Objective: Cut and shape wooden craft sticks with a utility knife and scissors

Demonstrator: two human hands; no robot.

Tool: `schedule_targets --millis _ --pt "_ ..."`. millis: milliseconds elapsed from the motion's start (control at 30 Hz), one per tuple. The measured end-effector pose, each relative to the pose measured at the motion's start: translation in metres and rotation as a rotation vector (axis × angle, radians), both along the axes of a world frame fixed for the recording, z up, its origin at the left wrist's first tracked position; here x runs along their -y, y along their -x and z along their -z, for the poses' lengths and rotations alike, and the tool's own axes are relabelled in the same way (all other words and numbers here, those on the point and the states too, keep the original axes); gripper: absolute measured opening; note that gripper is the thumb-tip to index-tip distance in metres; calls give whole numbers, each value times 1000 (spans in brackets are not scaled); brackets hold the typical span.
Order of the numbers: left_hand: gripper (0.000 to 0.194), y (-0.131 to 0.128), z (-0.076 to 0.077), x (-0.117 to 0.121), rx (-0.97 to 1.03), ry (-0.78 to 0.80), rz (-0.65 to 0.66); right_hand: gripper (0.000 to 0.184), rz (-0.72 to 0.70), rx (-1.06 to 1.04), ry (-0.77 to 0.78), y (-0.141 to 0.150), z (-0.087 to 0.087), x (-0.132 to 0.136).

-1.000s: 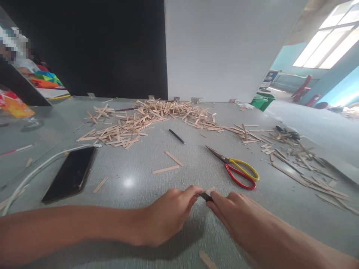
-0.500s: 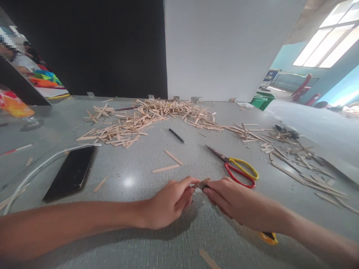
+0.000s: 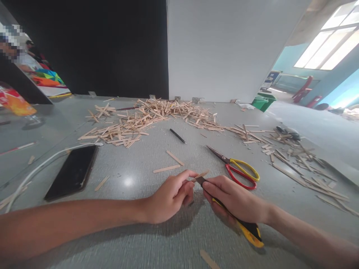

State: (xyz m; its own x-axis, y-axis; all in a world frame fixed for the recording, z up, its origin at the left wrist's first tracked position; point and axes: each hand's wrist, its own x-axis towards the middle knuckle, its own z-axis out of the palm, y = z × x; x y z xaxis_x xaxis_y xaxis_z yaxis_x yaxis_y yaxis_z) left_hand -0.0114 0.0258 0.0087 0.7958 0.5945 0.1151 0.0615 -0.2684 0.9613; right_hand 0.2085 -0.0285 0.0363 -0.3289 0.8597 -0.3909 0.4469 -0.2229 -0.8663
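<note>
My left hand [image 3: 172, 196] is closed, pinching a small wooden stick [image 3: 204, 173] between thumb and forefinger just left of centre. My right hand [image 3: 234, 198] wraps round a yellow and black utility knife [image 3: 250, 229]. The knife's dark blade end meets the stick close to my left fingertips; exactly where the edge touches is too small to tell. Beyond my hands, two loose wooden sticks [image 3: 166, 169] lie on the grey table. Scissors [image 3: 241, 170] with one yellow and one red handle rest beyond my right hand.
A broad heap of wooden sticks [image 3: 140, 125] spreads along the back by an upright black and white panel [image 3: 218, 48]. More scraps [image 3: 297, 157] lie at right. A black pen [image 3: 178, 136] sits mid-table. At left are a phone [image 3: 72, 172], a white cable [image 3: 46, 160] and a bottle [image 3: 17, 102].
My right hand has turned, bringing more of the knife's handle and blade into sight. The handle's rear end has swung left. My left hand still pinches the stick, slightly higher in view.
</note>
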Motion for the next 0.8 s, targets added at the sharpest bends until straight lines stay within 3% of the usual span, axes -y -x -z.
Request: schedule_targets --millis 200,433,800 --pt "33 -2 -3 0 -6 117 -41 47 26 -98 -21 6 6 1" --pt "42 -3 -5 -2 63 255 10 41 -49 232 -527 14 -12 3" --pt "42 0 -6 -3 132 305 132 43 -156 476 -900 5 -6 4"
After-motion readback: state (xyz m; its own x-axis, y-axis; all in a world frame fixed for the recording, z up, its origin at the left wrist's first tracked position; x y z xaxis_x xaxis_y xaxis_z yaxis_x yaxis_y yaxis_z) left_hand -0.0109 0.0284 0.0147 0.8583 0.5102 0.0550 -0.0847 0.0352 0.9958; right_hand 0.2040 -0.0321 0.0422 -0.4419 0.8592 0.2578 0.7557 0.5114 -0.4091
